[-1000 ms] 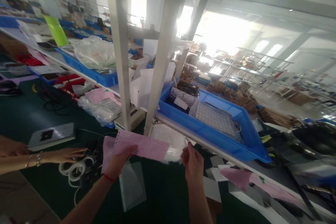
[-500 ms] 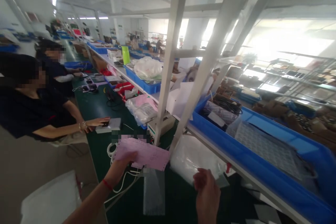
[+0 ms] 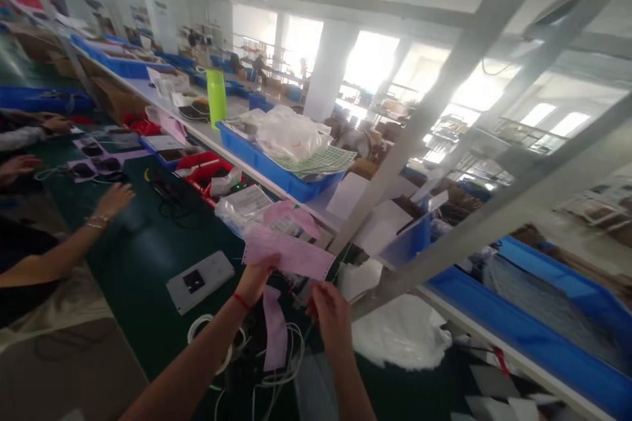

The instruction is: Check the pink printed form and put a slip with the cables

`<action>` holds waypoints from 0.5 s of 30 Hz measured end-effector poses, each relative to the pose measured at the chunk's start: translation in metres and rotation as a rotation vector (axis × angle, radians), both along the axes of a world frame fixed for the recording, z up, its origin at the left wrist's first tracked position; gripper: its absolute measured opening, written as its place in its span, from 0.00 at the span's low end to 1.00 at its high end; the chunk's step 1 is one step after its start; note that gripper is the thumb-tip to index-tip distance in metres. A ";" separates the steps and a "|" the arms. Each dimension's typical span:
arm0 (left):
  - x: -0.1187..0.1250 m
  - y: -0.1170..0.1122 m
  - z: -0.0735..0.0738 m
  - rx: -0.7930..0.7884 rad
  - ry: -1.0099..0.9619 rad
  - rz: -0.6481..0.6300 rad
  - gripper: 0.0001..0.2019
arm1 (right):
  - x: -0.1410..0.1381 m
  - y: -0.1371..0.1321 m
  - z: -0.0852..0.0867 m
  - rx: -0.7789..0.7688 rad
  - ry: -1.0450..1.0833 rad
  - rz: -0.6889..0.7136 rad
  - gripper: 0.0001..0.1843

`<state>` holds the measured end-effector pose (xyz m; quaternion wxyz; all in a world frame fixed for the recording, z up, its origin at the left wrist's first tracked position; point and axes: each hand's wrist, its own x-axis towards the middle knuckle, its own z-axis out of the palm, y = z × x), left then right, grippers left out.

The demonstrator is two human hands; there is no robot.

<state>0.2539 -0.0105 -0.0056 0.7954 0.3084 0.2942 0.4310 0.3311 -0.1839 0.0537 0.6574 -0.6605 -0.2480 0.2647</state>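
My left hand (image 3: pixel 257 279) grips the lower edge of a pink perforated paper slip (image 3: pixel 291 256) and holds it up above the dark green bench (image 3: pixel 133 256). My right hand (image 3: pixel 330 314) hovers just right of and below the slip, fingers curled; whether it pinches anything is unclear. A second pink strip (image 3: pixel 274 329) lies on the bench below my hands, across a tangle of white cables (image 3: pixel 291 355). A white flat device (image 3: pixel 200 280) lies left of my left hand.
A co-worker's arm with a bracelet (image 3: pixel 93 217) reaches over the bench at left. Blue bins (image 3: pixel 276 171) sit on a shelf behind slanted white frame posts (image 3: pixel 424 118). A clear plastic bag (image 3: pixel 399 335) lies at right, a green bottle (image 3: pixel 216 97) further back.
The view has swung left along the bench. My right hand moved in toward the slip and my left hand. The co-worker's hand left the white device.
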 end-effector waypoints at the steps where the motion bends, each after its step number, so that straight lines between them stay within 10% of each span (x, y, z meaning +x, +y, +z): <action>1: 0.005 0.013 0.001 -0.006 -0.020 -0.029 0.21 | -0.005 0.020 0.000 0.004 -0.001 0.013 0.22; 8: 0.039 0.072 0.000 -0.083 -0.150 -0.138 0.16 | -0.001 0.123 0.005 0.009 -0.024 -0.085 0.17; 15: 0.071 0.112 -0.017 -0.158 -0.224 -0.165 0.07 | 0.003 0.162 -0.004 -0.014 -0.042 -0.162 0.15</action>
